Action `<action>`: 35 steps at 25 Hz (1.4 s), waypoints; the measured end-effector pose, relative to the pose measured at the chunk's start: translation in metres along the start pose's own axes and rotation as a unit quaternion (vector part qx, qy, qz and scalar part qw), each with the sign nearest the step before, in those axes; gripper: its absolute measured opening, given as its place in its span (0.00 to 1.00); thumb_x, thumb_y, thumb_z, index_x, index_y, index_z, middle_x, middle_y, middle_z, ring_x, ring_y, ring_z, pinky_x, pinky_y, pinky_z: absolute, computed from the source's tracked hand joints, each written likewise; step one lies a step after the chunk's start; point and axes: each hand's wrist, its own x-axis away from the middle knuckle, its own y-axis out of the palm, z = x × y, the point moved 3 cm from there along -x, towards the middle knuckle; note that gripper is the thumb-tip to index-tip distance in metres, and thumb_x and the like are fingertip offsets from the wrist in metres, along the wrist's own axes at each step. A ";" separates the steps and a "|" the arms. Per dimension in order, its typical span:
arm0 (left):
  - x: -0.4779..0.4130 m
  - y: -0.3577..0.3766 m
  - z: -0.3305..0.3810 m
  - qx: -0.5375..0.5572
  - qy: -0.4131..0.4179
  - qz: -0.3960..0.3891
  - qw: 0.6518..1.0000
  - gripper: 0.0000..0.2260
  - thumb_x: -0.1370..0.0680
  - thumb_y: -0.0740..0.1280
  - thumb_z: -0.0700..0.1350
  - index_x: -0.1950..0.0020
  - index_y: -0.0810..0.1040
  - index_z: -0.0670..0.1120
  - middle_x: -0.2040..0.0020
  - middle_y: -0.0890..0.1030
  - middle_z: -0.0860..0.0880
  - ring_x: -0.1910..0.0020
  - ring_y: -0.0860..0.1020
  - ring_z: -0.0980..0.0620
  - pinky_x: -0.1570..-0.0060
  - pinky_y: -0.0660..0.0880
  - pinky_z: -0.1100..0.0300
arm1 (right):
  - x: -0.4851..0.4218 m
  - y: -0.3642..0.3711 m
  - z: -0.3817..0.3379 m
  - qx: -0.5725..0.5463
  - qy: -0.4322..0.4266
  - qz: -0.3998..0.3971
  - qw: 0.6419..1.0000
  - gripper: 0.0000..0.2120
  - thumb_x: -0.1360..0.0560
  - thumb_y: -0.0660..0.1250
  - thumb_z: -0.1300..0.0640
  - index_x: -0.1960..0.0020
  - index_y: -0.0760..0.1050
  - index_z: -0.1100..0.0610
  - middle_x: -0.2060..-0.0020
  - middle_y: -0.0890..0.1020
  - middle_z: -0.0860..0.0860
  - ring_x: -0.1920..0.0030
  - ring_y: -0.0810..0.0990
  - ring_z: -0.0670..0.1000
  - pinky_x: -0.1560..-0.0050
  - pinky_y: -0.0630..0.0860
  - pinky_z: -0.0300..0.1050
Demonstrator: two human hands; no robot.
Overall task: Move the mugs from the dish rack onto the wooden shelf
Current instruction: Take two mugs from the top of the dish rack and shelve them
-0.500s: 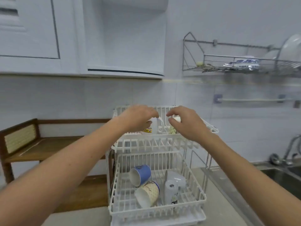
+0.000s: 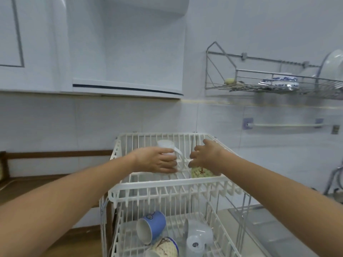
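Note:
A white two-tier dish rack [image 2: 167, 186] stands in front of me. In its upper tier my left hand [image 2: 157, 162] is wrapped around a white mug [image 2: 167, 146] standing upside down, handle to the right. My right hand [image 2: 206, 156] curls over a patterned cream mug [image 2: 201, 172] beside it. The lower tier holds a blue mug [image 2: 154, 224] on its side, a patterned mug [image 2: 165, 246] and two white mugs [image 2: 199, 232]. The wooden shelf [image 2: 24, 184] lies at the left, mostly behind my left forearm.
White wall cabinets [image 2: 55, 45] hang above. A steel wall rack [image 2: 274, 84] with dishes is mounted at the upper right, with a towel bar [image 2: 284, 125] below it. A tap [image 2: 334, 179] and the counter [image 2: 269, 229] lie at the right.
Both hands have dropped into the upper tier and closed around the two mugs there. My view has moved closer and tilted up, so the rack appears lower in view.

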 end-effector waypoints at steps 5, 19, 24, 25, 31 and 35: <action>-0.018 0.007 0.002 -0.036 0.037 0.003 0.999 0.41 0.29 0.70 0.41 0.24 0.47 0.46 0.25 0.60 0.47 0.27 0.58 0.45 0.27 0.49 0.47 | -0.028 0.006 -0.010 0.082 -0.001 -0.022 0.996 0.26 0.22 0.64 0.50 0.28 0.58 0.45 0.32 0.68 0.50 0.34 0.68 0.55 0.39 0.67 0.49; 0.049 -0.025 -0.060 0.413 -0.473 -0.005 0.779 0.37 0.36 0.75 0.48 0.30 0.65 0.44 0.35 0.74 0.46 0.37 0.73 0.47 0.32 0.58 0.49 | 0.063 -0.006 0.068 -0.411 0.260 0.255 0.835 0.47 0.46 0.74 0.36 0.34 0.59 0.50 0.45 0.75 0.51 0.54 0.75 0.55 0.61 0.68 0.47; 0.135 -0.066 -0.046 0.541 -0.639 0.071 0.542 0.45 0.41 0.74 0.63 0.29 0.62 0.50 0.39 0.77 0.49 0.41 0.74 0.46 0.43 0.68 0.49 | 0.090 -0.031 0.032 -0.736 0.194 0.363 0.537 0.42 0.49 0.74 0.35 0.41 0.64 0.50 0.56 0.76 0.43 0.57 0.78 0.46 0.65 0.77 0.41; 0.152 -0.075 -0.037 0.557 -0.654 0.057 0.508 0.44 0.42 0.73 0.65 0.30 0.64 0.51 0.42 0.78 0.50 0.43 0.75 0.46 0.44 0.71 0.48 | 0.090 -0.041 0.019 -0.781 0.166 0.369 0.477 0.40 0.48 0.75 0.37 0.42 0.66 0.50 0.54 0.77 0.44 0.56 0.78 0.45 0.68 0.77 0.36; 0.251 -0.091 0.011 0.557 -0.783 0.046 0.274 0.35 0.41 0.75 0.62 0.40 0.70 0.49 0.52 0.79 0.52 0.53 0.78 0.52 0.58 0.76 0.55 | 0.074 -0.120 -0.062 -0.880 0.038 0.328 0.343 0.33 0.43 0.79 0.47 0.43 0.68 0.52 0.51 0.78 0.48 0.54 0.80 0.46 0.68 0.77 0.35; 0.308 -0.084 0.030 0.497 -0.827 0.019 0.261 0.35 0.40 0.76 0.62 0.39 0.69 0.48 0.54 0.77 0.53 0.57 0.76 0.54 0.69 0.68 0.65 | 0.056 -0.180 -0.108 -0.886 -0.032 0.306 0.346 0.35 0.44 0.80 0.46 0.43 0.67 0.50 0.52 0.78 0.45 0.55 0.79 0.43 0.70 0.76 0.32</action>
